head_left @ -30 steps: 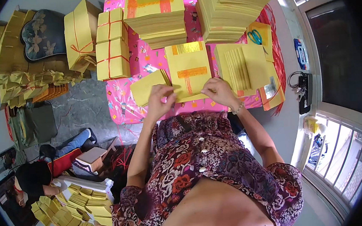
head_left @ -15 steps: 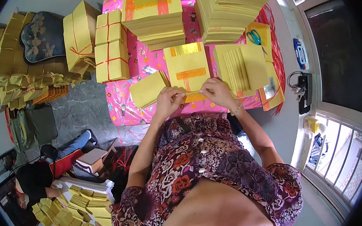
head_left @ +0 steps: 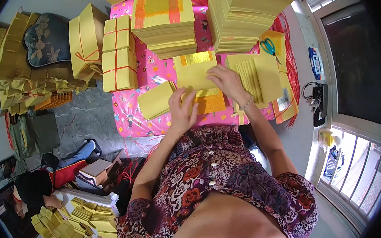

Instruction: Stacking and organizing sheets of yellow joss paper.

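In front of me on the pink table cover lies a sheet of yellow paper (head_left: 191,76), folded over, with a gold strip at its far end and an orange patch (head_left: 209,104) at its near end. My right hand (head_left: 232,88) rests on the fold's right side, fingers stretched across the paper. My left hand (head_left: 183,113) is at the near left corner, its fingers spread and nothing held in them. Beside it lies a small stack of folded yellow paper (head_left: 154,99). To the right, a row of folded yellow papers (head_left: 250,76) lies on a larger yellow sheet.
Tall stacks of yellow paper (head_left: 166,36) stand at the back, beside bundles tied with red string (head_left: 119,68). Teal scissors (head_left: 267,46) lie at the right near red strands (head_left: 290,62). Another person (head_left: 35,189) is low at the left beside folded yellow papers (head_left: 60,227).
Both hands have come off the near edge fold. My right hand has moved away from me onto the paper; my left fingers have opened. The paper is now folded over its orange strip.
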A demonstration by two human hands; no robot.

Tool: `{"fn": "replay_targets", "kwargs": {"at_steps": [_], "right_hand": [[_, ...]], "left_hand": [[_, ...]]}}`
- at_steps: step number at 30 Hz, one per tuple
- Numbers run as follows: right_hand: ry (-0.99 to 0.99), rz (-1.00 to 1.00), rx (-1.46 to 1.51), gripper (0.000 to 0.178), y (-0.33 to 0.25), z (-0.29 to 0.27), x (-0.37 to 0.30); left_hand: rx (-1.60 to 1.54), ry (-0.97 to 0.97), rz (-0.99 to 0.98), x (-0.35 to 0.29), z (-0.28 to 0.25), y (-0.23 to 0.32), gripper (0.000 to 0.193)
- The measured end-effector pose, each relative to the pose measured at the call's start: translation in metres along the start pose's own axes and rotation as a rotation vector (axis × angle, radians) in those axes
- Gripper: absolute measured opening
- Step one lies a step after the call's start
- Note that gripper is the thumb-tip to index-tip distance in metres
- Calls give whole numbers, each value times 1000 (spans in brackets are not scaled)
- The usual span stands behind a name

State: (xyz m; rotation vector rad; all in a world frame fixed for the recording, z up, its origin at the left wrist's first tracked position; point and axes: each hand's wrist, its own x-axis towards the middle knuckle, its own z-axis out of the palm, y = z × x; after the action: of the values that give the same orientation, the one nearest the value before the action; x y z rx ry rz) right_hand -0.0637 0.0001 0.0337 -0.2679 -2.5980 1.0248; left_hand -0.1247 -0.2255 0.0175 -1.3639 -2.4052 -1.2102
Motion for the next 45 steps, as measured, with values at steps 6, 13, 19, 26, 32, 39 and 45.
{"fn": "replay_targets", "kwargs": {"at_steps": [6, 13, 19, 26, 32, 39, 45], "right_hand": [[13, 100, -58, 16, 24, 13, 48], [86, 67, -121, 17, 48, 36, 68], [79, 61, -311, 18, 53, 48, 72], [33, 14, -282, 22, 51, 63, 78], [-16, 14, -224, 24, 50, 68, 79], [-51, 19, -245, 24, 50, 69, 82], [-49, 27, -244, 23, 49, 69, 82]], "left_hand": [[-3, -324, 80, 5, 22, 1, 56], [131, -402, 17, 33, 40, -9, 73], [191, -443, 8, 33, 49, -19, 73], [190, -465, 2, 34, 52, -20, 73], [195, -457, -2, 35, 53, -21, 75], [200, -465, -12, 34, 53, -20, 78], [178, -458, -9, 33, 54, -22, 77]]}}
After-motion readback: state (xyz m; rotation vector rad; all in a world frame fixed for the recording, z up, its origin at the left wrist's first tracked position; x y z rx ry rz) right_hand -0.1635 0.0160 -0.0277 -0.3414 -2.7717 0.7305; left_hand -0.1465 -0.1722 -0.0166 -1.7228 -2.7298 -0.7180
